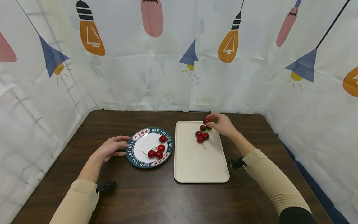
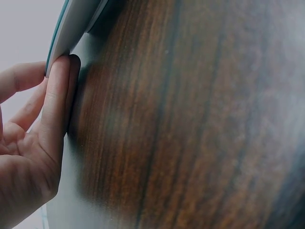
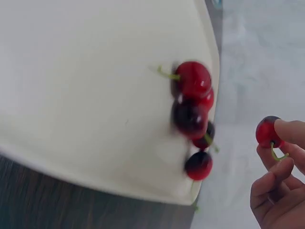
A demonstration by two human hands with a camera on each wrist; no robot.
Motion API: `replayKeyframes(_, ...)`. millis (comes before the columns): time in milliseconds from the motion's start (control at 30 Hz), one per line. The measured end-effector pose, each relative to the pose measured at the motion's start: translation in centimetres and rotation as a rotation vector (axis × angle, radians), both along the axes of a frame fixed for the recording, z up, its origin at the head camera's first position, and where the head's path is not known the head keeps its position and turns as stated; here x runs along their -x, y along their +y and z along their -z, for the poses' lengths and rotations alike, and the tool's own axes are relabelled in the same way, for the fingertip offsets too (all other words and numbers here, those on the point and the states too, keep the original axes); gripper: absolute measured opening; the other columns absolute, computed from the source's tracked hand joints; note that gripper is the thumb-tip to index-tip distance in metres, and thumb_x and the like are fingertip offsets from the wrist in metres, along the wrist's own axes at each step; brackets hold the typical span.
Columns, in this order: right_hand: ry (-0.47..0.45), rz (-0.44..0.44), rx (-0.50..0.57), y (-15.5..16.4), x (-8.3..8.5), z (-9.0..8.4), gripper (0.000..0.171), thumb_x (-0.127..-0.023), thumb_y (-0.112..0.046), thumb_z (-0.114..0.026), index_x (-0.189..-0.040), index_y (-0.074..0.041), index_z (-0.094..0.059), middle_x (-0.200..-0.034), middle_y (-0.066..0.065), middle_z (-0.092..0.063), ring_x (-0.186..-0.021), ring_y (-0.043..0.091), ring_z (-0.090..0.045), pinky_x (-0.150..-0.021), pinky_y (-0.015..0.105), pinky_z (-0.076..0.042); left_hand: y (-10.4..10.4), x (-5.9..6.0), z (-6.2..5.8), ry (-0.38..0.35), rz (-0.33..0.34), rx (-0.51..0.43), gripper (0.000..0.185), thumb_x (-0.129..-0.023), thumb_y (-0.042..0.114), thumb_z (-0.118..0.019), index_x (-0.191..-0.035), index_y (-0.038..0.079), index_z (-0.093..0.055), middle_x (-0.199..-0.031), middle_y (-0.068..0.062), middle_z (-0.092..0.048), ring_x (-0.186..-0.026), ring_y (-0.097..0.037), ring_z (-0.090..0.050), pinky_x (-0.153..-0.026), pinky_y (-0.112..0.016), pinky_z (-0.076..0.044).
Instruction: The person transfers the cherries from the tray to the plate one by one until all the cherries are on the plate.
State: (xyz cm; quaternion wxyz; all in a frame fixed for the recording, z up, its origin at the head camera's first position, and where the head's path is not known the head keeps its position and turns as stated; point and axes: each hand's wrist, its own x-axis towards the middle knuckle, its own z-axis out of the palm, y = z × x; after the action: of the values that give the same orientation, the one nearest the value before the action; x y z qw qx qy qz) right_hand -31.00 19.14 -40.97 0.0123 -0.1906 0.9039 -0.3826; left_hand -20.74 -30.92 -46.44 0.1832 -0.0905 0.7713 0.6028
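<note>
The left hand [image 1: 113, 147] reaches to the left edge of a plate [image 1: 142, 146], its grip wide, with fingers spread and fairly straight against the rim. The head view shows the top of this plate: a white middle, a dark green band with lettering, and four cherries [image 1: 158, 154] on its right half. The left wrist view shows the rim from low down instead, with fingertips at the edge and one long finger lying along the plate's outer side, close above the wood grain of the desk [image 1: 139, 193].

The right hand [image 1: 222, 125] is at the far right corner of a cream tray [image 1: 198, 165], just right of the plate. Its grip is narrow, pinching a single cherry [image 3: 267, 129] between thumb and fingers. From the head view that fruit is half covered by the fingers; the right wrist view shows its dark top, red side and curved green stem, and shows it apart from the five loose cherries [image 1: 200, 139]. Those five rest in a cluster at the far right part of the tray; in the head view one is partly tucked behind the hand, while the right wrist view shows several overlapping, somewhat blurred.

Only the head view takes in both beige sleeves [image 1: 79, 199] and the white cloth [image 1: 167, 77] printed with lamps beyond the far edge of the desk.
</note>
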Motion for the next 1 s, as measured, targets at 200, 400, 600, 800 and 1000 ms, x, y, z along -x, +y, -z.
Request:
replayKeyframes(200, -0.012, -0.060, 0.029, -2.2, -0.5, -0.3, 0.028, -0.098, -0.020, -0.071, -0.125, -0.012, -0.069, -0.120, 0.009, -0.071, -0.086, 0.024, -0.056, -0.069, 0.034, -0.046, -0.1, 0.0, 0.0, 0.003, 0.000, -0.001, 0.057, -0.105, 0.018, -0.060, -0.155, 0.000, -0.039, -0.140, -0.023, -0.051, -0.104, -0.021, -0.064, -0.088, -0.037, -0.060)
replayKeyframes(400, -0.021, -0.135, 0.060, -4.5, -0.9, -0.3, 0.027, -0.097, -0.017, -0.071, -0.123, -0.011, -0.069, -0.115, 0.005, -0.071, -0.087, 0.025, -0.060, -0.072, 0.034, -0.048, -0.2, 0.1, 0.1, 0.008, -0.001, -0.005, 0.057, -0.105, 0.017, -0.061, -0.155, -0.001, -0.039, -0.139, -0.022, -0.052, -0.102, -0.019, -0.064, -0.087, -0.036, -0.060)
replayKeyframes(600, -0.031, -0.158, 0.058, -6.5, -1.3, 0.1, 0.027, -0.096, -0.017, -0.072, -0.122, -0.011, -0.070, -0.113, 0.005, -0.071, -0.104, 0.031, -0.061, -0.081, 0.037, -0.051, 0.0, 0.0, 0.1, 0.001, -0.006, -0.004, 0.057, -0.104, 0.018, -0.061, -0.154, 0.000, -0.040, -0.138, -0.022, -0.053, -0.103, -0.020, -0.064, -0.088, -0.036, -0.060)
replayKeyframes(800, -0.037, -0.178, 0.069, -8.2, -1.3, 1.0, 0.028, -0.095, -0.018, -0.074, -0.122, -0.012, -0.070, -0.113, 0.003, -0.072, -0.116, 0.031, -0.061, -0.097, 0.043, -0.052, 0.2, -0.2, -0.1, 0.005, -0.007, -0.005, 0.058, -0.104, 0.018, -0.061, -0.154, -0.001, -0.040, -0.138, -0.023, -0.053, -0.102, -0.020, -0.064, -0.087, -0.036, -0.060)
replayKeyframes(1000, -0.036, -0.214, 0.089, -9.8, -1.7, 1.6, 0.027, -0.095, -0.018, -0.075, -0.121, -0.013, -0.071, -0.111, 0.001, -0.072, -0.113, 0.029, -0.062, -0.094, 0.041, -0.052, 0.2, -0.1, 0.0, 0.002, -0.010, -0.006, 0.058, -0.104, 0.018, -0.061, -0.154, 0.000, -0.040, -0.139, -0.023, -0.052, -0.102, -0.020, -0.064, -0.087, -0.036, -0.060)
